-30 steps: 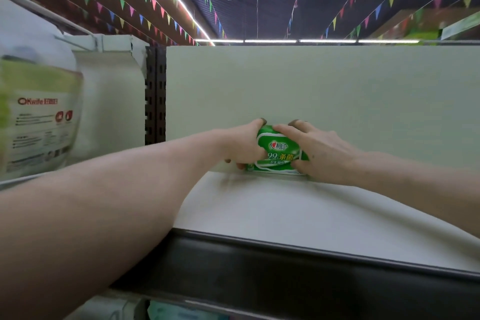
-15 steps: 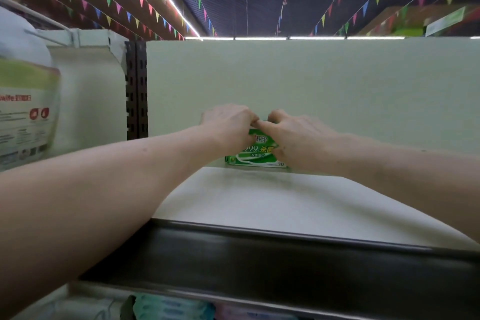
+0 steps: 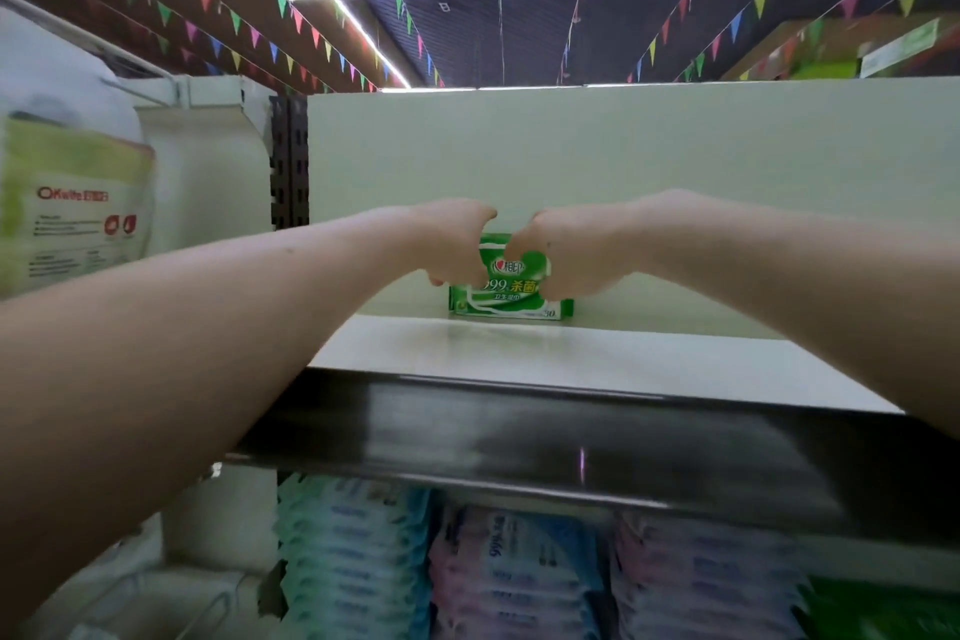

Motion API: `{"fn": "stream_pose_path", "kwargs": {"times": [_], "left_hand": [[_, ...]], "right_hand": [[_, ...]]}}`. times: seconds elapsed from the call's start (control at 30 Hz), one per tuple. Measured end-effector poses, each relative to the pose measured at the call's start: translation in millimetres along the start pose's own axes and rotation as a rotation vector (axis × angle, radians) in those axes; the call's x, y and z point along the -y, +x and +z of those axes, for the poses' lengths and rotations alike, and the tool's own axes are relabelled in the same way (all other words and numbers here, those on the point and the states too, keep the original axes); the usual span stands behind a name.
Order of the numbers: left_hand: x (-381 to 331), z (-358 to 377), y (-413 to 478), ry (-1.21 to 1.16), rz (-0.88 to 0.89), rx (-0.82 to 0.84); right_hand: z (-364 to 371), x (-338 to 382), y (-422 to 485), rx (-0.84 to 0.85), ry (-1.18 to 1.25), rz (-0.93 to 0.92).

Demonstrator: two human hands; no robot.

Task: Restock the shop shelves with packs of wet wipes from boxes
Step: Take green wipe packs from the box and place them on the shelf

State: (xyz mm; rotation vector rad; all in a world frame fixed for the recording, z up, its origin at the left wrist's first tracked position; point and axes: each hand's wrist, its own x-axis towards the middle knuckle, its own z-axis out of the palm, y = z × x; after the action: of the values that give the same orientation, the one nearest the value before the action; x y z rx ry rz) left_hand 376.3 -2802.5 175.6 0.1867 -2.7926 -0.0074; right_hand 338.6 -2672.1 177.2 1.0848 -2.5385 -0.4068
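A green pack of wet wipes (image 3: 511,294) stands upright at the back of the top shelf (image 3: 571,353), against the pale back panel. My left hand (image 3: 457,244) grips its left upper side. My right hand (image 3: 561,255) grips its right upper side. Both arms reach far over the shelf's dark front edge. My fingers curl over the pack's top and are partly hidden behind it.
On the shelf below lie stacks of wipe packs in teal (image 3: 353,561), pink (image 3: 514,577) and lilac (image 3: 701,582). A large white and green bag (image 3: 72,203) hangs at the left. A perforated upright post (image 3: 289,161) divides the bays.
The view has dropped, so the lower shelf's packs now show. My hands have shifted from the pack's front to its top and sides, and the pack now stands more upright.
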Motion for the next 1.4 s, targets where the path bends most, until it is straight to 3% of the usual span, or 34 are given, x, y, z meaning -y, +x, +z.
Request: {"fn": "stream_pose_path", "kwargs": {"times": [0.27, 0.6, 0.9, 1.23, 1.4], "left_hand": [[0, -17, -51, -0.198, 0.035, -0.077], [16, -44, -155, -0.431, 0.266, -0.159], [-5, 15, -240, -0.564, 0.451, 0.151], [-93, 91, -341, -0.516, 0.629, 0.466], [-142, 117, -411, -0.458, 0.728, 0.61]], "right_hand": [[-25, 47, -51, -0.097, 0.111, 0.107], [-68, 126, -138, -0.196, 0.299, 0.295], [-33, 194, -234, 0.048, 0.355, 0.507], [31, 236, -378, 0.392, 0.472, 0.739], [55, 263, -474, 0.44, 0.575, 0.846]]}}
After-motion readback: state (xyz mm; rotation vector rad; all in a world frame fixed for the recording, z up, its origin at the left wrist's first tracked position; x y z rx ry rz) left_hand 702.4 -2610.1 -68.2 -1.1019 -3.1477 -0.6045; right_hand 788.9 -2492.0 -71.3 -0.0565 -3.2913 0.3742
